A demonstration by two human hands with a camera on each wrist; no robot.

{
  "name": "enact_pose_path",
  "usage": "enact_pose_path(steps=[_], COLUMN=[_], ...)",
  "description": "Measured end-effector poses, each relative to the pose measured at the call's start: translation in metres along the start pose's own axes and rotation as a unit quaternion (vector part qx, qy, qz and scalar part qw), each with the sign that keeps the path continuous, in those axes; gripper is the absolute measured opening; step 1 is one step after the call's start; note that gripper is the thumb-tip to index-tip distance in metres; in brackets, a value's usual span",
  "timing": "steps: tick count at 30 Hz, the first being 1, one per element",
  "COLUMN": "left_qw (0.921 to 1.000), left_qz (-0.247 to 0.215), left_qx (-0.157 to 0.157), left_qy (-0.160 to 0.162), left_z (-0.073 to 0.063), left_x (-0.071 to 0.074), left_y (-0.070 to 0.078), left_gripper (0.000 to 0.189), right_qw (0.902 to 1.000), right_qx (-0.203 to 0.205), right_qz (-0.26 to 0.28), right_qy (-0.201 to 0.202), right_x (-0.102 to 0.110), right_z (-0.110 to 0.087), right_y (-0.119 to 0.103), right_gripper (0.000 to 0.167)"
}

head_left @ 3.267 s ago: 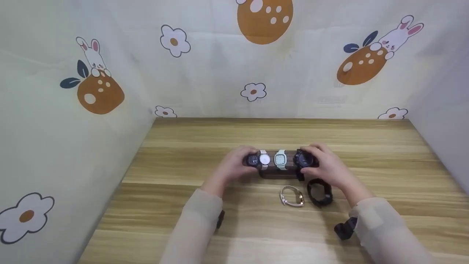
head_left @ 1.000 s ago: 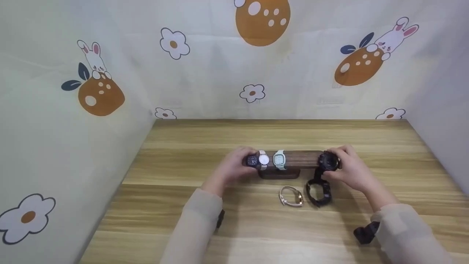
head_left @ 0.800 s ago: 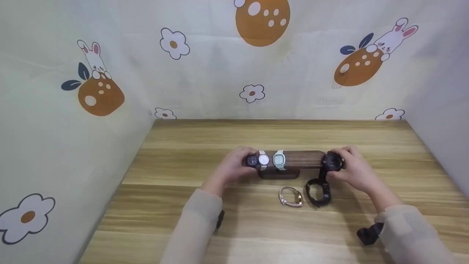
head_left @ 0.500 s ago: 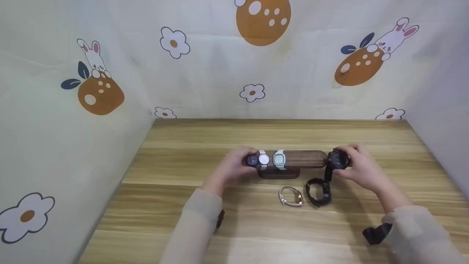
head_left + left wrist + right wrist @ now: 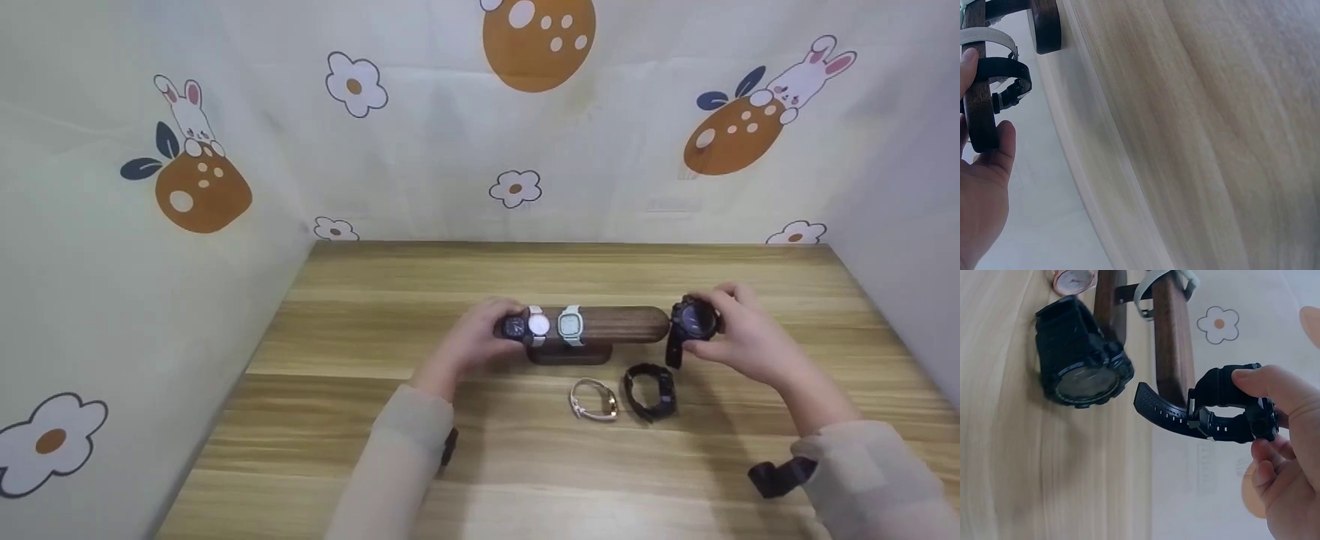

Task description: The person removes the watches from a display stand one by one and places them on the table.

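Note:
My left hand [image 5: 480, 341] grips the left end of a dark wooden watch stand [image 5: 622, 325]; in the left wrist view its fingers hold the bar end [image 5: 982, 126]. Round the bar sit a small black watch [image 5: 514, 327], a white-strapped watch [image 5: 538, 325] and a mint green watch [image 5: 571, 324]. My right hand [image 5: 754, 337] pinches a black sports watch [image 5: 696, 319] by its case, just off the bar's right end. In the right wrist view this watch's strap [image 5: 1157, 413] is buckled into a loop, its tail pointing at the bar.
On the wood-grain table [image 5: 337, 450], in front of the stand, lie a slim white-and-gold watch [image 5: 592, 400] and another black watch [image 5: 651, 392]. A patterned cloth [image 5: 435, 150] stands behind the table and at its sides.
My right hand has slid the black sports watch rightward along the bar and off its right end, leaving that stretch of wood bare. My left hand stays on the stand's left end.

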State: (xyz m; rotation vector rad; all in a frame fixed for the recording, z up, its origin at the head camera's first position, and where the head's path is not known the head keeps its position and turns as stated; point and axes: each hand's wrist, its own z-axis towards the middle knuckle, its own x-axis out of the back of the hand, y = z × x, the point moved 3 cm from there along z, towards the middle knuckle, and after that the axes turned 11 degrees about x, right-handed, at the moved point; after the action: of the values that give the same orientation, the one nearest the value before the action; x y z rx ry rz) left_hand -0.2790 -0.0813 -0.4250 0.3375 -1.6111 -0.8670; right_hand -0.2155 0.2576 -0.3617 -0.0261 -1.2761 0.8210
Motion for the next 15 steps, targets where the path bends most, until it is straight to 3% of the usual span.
enact_pose_path(steps=[9, 15], left_qw=[1.0000, 0.9998], left_qz=[0.000, 0.011], left_qx=[0.009, -0.017], left_qy=[-0.001, 0.005], left_z=[0.001, 0.002], left_x=[0.001, -0.001], left_y=[0.001, 0.000], left_gripper=[0.052, 0.050], right_qw=[0.9995, 0.9993], right_qx=[0.031, 0.029], right_qz=[-0.006, 0.024], right_qy=[0.002, -0.004], right_x=[-0.003, -0.011], right_z=[0.001, 0.002], right_y=[-0.013, -0.018], right_gripper=[0.065, 0.065])
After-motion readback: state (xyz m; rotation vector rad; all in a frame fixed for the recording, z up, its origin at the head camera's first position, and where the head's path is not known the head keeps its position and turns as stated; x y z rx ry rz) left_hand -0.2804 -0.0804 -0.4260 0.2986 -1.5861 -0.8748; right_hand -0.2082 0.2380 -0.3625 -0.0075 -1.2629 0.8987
